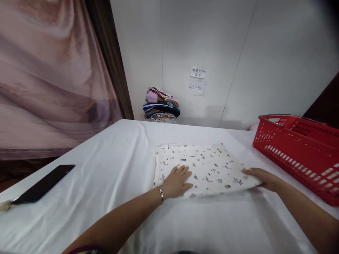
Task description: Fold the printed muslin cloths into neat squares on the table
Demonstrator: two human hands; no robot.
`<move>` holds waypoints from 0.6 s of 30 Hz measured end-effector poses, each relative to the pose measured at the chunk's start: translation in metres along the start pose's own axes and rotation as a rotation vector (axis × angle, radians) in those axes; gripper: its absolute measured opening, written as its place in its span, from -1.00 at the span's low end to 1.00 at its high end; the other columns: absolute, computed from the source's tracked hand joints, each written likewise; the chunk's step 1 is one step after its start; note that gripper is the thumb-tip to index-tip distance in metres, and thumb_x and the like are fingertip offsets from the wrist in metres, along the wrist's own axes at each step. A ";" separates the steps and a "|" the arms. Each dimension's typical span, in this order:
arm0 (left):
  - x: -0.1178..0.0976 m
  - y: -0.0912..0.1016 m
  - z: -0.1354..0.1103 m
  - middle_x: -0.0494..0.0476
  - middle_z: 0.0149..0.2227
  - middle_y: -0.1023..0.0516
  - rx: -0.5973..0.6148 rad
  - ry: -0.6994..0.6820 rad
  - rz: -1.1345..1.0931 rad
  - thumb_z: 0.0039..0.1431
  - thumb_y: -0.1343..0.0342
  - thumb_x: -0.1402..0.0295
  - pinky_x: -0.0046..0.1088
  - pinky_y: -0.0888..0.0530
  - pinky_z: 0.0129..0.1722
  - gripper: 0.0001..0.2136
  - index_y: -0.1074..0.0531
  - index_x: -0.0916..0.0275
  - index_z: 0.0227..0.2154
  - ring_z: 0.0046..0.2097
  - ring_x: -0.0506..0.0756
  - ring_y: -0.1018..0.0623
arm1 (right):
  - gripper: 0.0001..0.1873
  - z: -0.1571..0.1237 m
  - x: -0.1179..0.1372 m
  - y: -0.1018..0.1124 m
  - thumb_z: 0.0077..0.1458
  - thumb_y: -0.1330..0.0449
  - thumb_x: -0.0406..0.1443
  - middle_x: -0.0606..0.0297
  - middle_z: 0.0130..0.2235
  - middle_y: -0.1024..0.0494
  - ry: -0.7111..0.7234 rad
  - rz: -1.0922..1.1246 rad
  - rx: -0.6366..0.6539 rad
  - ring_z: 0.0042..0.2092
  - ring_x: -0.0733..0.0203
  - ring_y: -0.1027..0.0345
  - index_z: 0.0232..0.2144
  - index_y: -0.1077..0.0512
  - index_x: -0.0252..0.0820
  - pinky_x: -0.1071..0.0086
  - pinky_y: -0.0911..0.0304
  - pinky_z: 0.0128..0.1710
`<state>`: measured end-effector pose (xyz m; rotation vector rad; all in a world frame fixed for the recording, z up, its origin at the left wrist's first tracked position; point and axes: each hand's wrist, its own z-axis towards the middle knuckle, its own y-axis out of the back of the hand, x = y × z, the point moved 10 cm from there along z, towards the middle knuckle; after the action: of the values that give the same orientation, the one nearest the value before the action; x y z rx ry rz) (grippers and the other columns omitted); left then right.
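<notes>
A white cloth [203, 165] printed with small plants and dots lies folded into a rough rectangle on the white-covered table. Flat on its left part rests my left hand [177, 181], fingers stretched out and a bracelet at the wrist. My right hand [263, 178] pinches the near right corner of the cloth, thumb on top and the other fingers underneath, partly hidden. That corner is raised a little off the table, while the far edge lies flat.
A red plastic basket [296, 151] stands at the right edge of the table [106, 183]. To the left lies a dark flat phone-like object [45, 185]. Behind the table's far edge rises a pile of folded fabrics [161, 106]. A pink curtain [53, 70] hangs at left.
</notes>
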<state>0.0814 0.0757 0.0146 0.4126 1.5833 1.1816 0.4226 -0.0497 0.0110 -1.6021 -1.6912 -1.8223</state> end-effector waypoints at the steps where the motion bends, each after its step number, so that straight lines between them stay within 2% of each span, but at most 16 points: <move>1: 0.002 0.001 0.000 0.12 0.25 -0.11 -0.012 0.024 -0.076 0.14 0.01 0.07 -0.16 0.12 0.25 -0.53 -0.29 0.09 0.09 0.29 0.17 -0.02 | -0.62 0.000 0.006 -0.008 -0.08 -0.16 -0.01 0.14 -0.27 -0.59 -0.020 0.091 0.105 -0.29 0.06 -0.48 -0.35 -0.49 -0.15 0.30 -0.40 -0.35; 3: 0.012 0.009 0.004 0.10 0.23 -0.16 -0.062 0.117 -0.261 0.08 -0.05 0.03 -0.19 0.07 0.25 -0.54 -0.36 0.08 0.03 0.28 0.18 -0.08 | -0.62 0.001 0.028 -0.017 -0.06 -0.15 -0.06 0.10 -0.16 -0.56 -0.048 0.216 0.228 -0.19 0.05 -0.46 -0.25 -0.45 -0.17 0.30 -0.39 -0.28; 6: 0.027 0.027 0.008 0.12 0.20 -0.23 -0.165 0.281 -0.560 0.04 -0.06 -0.03 -0.23 -0.06 0.23 -0.50 -0.40 0.11 -0.01 0.24 0.21 -0.17 | -0.61 0.004 0.091 -0.016 -0.12 -0.22 -0.17 0.06 -0.11 -0.52 0.035 0.252 0.165 -0.15 0.06 -0.43 -0.20 -0.41 -0.20 0.34 -0.38 -0.28; 8: 0.030 0.038 0.009 0.17 0.18 -0.26 -0.206 0.336 -0.742 0.07 -0.02 -0.07 -0.25 -0.15 0.19 -0.47 -0.38 0.15 0.01 0.21 0.22 -0.22 | -0.66 -0.001 0.145 -0.030 -0.12 -0.22 -0.21 0.07 -0.14 -0.53 0.104 0.233 0.154 -0.19 0.10 -0.43 -0.23 -0.42 -0.21 0.40 -0.34 -0.34; 11: 0.033 0.049 0.008 0.27 0.20 -0.21 -0.228 0.352 -1.040 0.14 0.12 -0.11 -0.29 -0.31 0.08 -0.40 -0.28 0.23 0.08 0.17 0.21 -0.29 | -0.72 -0.026 0.233 -0.084 -0.12 -0.20 -0.27 0.11 -0.26 -0.54 0.285 0.146 0.283 -0.28 0.13 -0.40 -0.30 -0.44 -0.31 0.41 -0.28 -0.38; 14: 0.053 0.052 -0.005 0.33 0.17 -0.25 -0.279 0.437 -1.283 0.15 0.32 -0.18 -0.31 -0.41 -0.01 -0.32 -0.22 0.28 0.09 0.09 0.17 -0.39 | -0.84 -0.066 0.294 -0.152 -0.10 -0.16 -0.32 0.24 -0.37 -0.52 0.540 -0.122 0.300 -0.33 0.18 -0.36 -0.40 -0.45 -0.27 0.42 -0.21 -0.38; 16: 0.073 0.051 -0.019 0.34 0.07 -0.36 -0.317 0.515 -1.364 0.12 0.42 -0.22 -0.28 -0.44 -0.05 -0.26 -0.25 0.29 0.04 0.01 0.18 -0.46 | -0.79 -0.096 0.308 -0.205 -0.10 -0.13 -0.37 0.28 -0.31 -0.52 0.689 -0.239 0.355 -0.26 0.17 -0.36 -0.33 -0.46 -0.22 0.40 -0.21 -0.29; 18: 0.087 0.048 -0.031 0.35 -0.04 -0.45 -0.318 0.531 -1.423 0.09 0.48 -0.24 -0.23 -0.44 -0.07 -0.21 -0.31 0.32 -0.02 -0.04 0.21 -0.49 | -0.69 -0.119 0.300 -0.252 -0.08 -0.14 -0.33 0.28 -0.22 -0.51 0.759 -0.270 0.432 -0.24 0.18 -0.35 -0.20 -0.43 -0.17 0.39 -0.21 -0.25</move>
<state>0.0073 0.1479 0.0066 -1.1722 1.5096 0.3492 0.0528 0.0901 0.1173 -0.4353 -1.7726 -1.6834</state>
